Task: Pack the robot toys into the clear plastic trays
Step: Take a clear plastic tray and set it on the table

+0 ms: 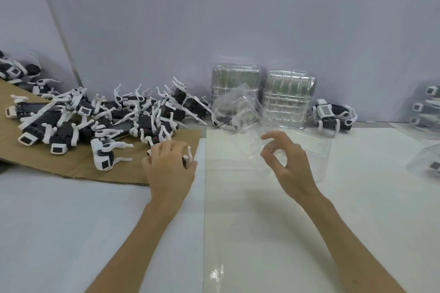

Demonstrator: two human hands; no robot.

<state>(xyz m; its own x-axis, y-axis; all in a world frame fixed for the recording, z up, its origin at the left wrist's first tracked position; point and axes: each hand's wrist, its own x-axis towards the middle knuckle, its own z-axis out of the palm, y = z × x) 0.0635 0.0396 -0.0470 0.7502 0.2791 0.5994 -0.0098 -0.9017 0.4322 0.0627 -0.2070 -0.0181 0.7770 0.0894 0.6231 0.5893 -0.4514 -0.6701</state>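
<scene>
Two bare forearms reach forward over the white table (262,226). At the right edge of the cardboard (78,166), the left hand (170,166) lies knuckles up, with its fingers curled down round a toy (189,153). The hand hides most of the toy; only white legs stick out past the fingertips. Right of the cardboard and well apart from it, the right hand (291,166) is raised off the table. Its thumb and forefinger pinch the edge of a clear tray (256,150), and the other fingers are arched above. This tray is tilted and blurred, and it sits between the two hands, apart from the toy. Just beyond the right hand a flat tray (320,152) lies on the table.

On the cardboard, beyond the left hand, a pile (107,116) of black-and-white toys lies tangled. Right of the cardboard, stacks (234,83) of empty trays lean on the wall. Farther right a lone toy (333,114) stands, with packed trays (426,106) at the frame edge.
</scene>
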